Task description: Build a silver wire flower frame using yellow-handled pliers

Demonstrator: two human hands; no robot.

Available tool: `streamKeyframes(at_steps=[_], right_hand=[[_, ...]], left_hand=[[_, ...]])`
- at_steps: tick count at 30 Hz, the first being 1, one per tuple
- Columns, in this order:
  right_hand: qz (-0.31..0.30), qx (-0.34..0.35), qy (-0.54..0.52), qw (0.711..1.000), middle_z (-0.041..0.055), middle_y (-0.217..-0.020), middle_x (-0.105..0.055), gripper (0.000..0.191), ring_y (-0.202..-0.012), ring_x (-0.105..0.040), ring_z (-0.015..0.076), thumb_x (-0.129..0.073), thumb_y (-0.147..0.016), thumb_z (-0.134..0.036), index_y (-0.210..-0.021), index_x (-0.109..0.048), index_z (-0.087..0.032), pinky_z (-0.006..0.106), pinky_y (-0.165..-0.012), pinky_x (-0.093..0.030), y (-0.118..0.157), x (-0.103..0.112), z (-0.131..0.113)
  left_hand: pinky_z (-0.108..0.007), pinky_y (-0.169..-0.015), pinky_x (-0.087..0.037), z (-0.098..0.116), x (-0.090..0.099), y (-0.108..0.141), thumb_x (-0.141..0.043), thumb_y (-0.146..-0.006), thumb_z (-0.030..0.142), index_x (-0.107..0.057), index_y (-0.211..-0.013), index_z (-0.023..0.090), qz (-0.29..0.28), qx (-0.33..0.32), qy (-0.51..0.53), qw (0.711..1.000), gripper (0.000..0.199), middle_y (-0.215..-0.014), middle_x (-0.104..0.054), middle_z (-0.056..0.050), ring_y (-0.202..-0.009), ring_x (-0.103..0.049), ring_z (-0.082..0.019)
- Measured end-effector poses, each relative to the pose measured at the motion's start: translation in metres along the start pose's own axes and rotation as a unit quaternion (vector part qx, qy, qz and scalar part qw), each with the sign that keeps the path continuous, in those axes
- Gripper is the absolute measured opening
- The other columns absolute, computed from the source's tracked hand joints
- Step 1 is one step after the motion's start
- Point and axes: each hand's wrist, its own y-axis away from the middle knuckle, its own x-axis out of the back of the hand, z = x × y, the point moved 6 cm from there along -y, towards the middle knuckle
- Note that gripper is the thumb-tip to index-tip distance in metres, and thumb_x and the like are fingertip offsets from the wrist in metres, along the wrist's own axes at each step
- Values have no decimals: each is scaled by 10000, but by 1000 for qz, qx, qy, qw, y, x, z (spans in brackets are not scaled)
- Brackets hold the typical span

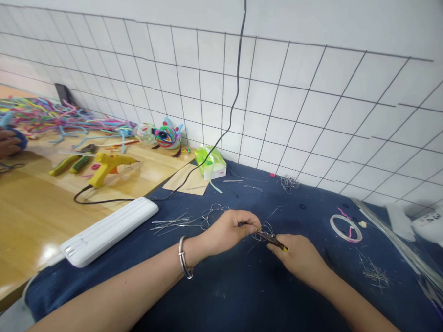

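My right hand is closed around the handles of a pair of pliers, whose dark jaws reach left to a small looped wire shape. Thumb and fingers of my left hand pinch that wire at the plier tips; the exact spot is partly hidden by the fingers. Just behind my left hand lies another shape of bent wire loops. Several straight wire pieces are spread on the dark blue cloth to its left.
A white power strip and yellow glue gun sit left, its cord crossing the cloth. Toward the wall stand a tissue pack and tangled wire. At right lie a white ring and long wires. Another person's hand shows far left.
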Motion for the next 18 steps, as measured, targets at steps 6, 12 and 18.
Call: streamKeyframes(at_steps=[6,12,18], right_hand=[[-69,-23,-87,994,-11,-559,-543,310,-517,-466,106,-459,-819,-394,-611,-554,-184,214,-487,-255,0,-4,3],[-123,-27,-180,976,-16,-560,-542,303,-515,-462,101,-467,-806,-394,-681,-638,-177,209,-492,-289,1,-10,3],[-160,-36,-245,956,-31,-533,-466,288,-499,-409,87,-478,-795,-381,-698,-636,-161,197,-473,-288,3,-16,0]], left_hand=[[-224,-718,-423,7,0,0,-495,-790,167,-642,-875,179,-46,-17,-22,999,170,-857,-648,-13,-794,-572,-143],[-232,-734,-433,7,0,-1,-558,-749,156,-656,-852,188,-32,-34,-60,997,145,-851,-662,-12,-802,-590,-149],[-220,-708,-429,5,-3,0,-563,-759,157,-654,-820,190,-16,-51,-80,995,115,-823,-662,-6,-773,-594,-135]])
